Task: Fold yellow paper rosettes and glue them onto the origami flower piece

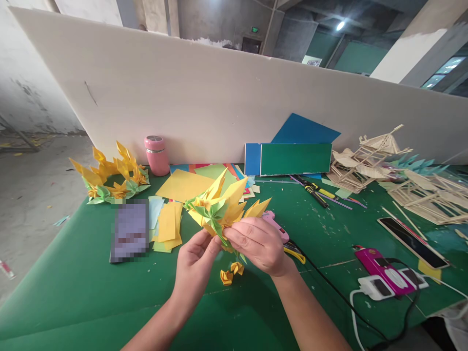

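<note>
Between both hands, above the table, is a folded paper crown [234, 195] with yellow points and green leaf-like pieces. My left hand [197, 258] pinches its lower edge with thumb and fingers. On the right side of that same edge, my right hand [259, 243] closes its fingers around the paper; its fingertips are partly hidden. Two small folded yellow paper flowers [231, 274] lie on the table just below the hands. Behind my right hand a pink glue gun [275, 226] is partly covered.
The green table [91, 297] carries a finished-looking crown [113, 178], a pink flask [157, 156], yellow paper sheets [168, 222] and a blurred flat object [129, 229]. At right are a magenta power strip [383, 273] with cables, a phone [413, 242] and wooden stick models [360, 163].
</note>
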`<state>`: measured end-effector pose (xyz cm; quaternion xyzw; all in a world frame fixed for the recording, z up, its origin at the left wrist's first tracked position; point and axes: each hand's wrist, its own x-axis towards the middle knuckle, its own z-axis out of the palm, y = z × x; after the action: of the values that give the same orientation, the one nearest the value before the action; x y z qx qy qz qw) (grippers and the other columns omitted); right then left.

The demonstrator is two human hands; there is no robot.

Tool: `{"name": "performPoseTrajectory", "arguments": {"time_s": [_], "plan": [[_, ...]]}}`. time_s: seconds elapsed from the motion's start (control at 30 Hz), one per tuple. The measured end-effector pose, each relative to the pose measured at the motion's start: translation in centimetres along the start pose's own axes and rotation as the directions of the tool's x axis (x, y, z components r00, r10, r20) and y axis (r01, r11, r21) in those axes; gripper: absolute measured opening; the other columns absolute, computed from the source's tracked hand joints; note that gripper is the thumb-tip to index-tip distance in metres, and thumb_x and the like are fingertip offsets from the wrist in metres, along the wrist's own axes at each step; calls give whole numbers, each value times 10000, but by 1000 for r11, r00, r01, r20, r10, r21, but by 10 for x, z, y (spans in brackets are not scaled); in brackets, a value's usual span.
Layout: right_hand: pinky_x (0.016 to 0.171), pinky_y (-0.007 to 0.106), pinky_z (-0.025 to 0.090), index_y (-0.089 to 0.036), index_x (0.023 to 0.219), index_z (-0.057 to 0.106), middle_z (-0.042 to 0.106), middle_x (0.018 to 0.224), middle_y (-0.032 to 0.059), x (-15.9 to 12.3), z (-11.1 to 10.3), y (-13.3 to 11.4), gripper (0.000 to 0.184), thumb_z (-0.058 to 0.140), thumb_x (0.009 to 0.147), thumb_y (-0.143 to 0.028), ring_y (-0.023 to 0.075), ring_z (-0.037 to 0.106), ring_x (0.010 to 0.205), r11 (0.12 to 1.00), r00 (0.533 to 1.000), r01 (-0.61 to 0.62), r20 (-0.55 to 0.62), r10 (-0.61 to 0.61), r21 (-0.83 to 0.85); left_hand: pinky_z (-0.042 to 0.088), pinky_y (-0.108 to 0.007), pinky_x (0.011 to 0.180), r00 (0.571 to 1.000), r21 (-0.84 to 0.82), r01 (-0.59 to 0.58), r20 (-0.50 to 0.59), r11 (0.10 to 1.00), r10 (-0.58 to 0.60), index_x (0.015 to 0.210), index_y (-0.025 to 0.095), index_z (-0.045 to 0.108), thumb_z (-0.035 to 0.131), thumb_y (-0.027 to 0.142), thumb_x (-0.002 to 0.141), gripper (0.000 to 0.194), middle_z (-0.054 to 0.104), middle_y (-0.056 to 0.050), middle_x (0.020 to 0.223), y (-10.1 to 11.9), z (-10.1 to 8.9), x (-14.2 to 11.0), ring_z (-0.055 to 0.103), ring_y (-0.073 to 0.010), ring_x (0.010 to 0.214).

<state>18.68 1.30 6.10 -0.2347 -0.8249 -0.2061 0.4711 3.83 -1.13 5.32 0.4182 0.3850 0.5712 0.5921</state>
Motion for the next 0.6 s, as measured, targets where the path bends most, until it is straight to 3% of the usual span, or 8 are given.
{"name": "performPoseTrajectory", "arguments": {"time_s": [0.6], "plan": [[663,278,558,-118,874,679,710,743,58,-1,-2,6,152,529,896,-98,147,625,706,998,999,37,23,-38,42,566,-376,799,1000,28,20,5,999,-21,825,161,760,774,408,636,312,772,-76,859,3,-2,0,701,-262,826]]}}
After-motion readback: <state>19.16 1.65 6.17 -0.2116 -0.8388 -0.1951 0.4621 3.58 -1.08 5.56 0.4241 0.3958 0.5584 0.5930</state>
